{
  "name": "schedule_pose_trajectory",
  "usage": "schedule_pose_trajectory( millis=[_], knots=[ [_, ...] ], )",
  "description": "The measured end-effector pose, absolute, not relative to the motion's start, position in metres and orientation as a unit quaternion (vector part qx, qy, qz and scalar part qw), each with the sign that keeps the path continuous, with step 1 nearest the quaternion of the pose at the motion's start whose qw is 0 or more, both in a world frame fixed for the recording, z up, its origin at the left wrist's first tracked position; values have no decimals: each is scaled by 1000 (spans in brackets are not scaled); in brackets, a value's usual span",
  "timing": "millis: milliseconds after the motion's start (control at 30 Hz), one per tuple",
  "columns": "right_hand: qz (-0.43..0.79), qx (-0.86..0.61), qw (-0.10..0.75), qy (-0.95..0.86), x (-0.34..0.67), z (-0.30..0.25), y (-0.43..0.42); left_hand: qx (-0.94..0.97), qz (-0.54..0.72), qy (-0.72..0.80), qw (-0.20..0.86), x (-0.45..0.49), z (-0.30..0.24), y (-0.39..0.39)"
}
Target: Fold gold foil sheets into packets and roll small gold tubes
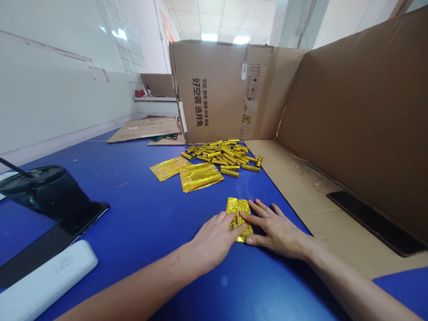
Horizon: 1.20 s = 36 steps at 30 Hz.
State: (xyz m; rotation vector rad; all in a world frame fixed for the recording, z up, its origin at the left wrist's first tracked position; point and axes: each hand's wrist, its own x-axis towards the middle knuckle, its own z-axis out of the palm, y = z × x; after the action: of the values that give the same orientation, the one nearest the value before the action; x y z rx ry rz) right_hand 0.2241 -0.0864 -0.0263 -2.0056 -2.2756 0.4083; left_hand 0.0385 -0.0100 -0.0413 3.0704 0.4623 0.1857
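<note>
A sheet of gold foil paper (244,206) lies on the blue table in front of me, with a pale seam running down its middle. My left hand (214,238) is on its left part, fingers bent and close together, thumb reaching across the sheet. They pinch or press the paper near the seam; the fingertips are partly hidden. From the right, my right hand (279,227) rests with spread fingers, its index finger and thumb touching the sheet's right part. Farther back lie flat gold foil sheets (200,176) and a pile of rolled gold foil pieces (222,154).
A large cardboard box (220,98) stands behind the pile, and a cardboard panel (354,111) rises at right. A dark phone (374,223) lies on the cardboard there. At left are a dark lidded cup (43,191), a black flat device (50,243) and a white case (50,283).
</note>
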Motion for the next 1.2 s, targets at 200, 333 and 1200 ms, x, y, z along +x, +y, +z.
schedule_pose_trajectory(
  millis=[200, 333, 1200],
  knots=[
    [138, -652, 38, -745, 226, -28, -87, 987, 52, 154, 11, 39, -43, -9],
    [143, -649, 37, -746, 226, -26, -87, 987, 49, 150, 6, 40, -44, -8],
    [152, -649, 43, -745, 226, -23, -85, 988, 46, 146, -1, 39, -44, -8]
  ],
)
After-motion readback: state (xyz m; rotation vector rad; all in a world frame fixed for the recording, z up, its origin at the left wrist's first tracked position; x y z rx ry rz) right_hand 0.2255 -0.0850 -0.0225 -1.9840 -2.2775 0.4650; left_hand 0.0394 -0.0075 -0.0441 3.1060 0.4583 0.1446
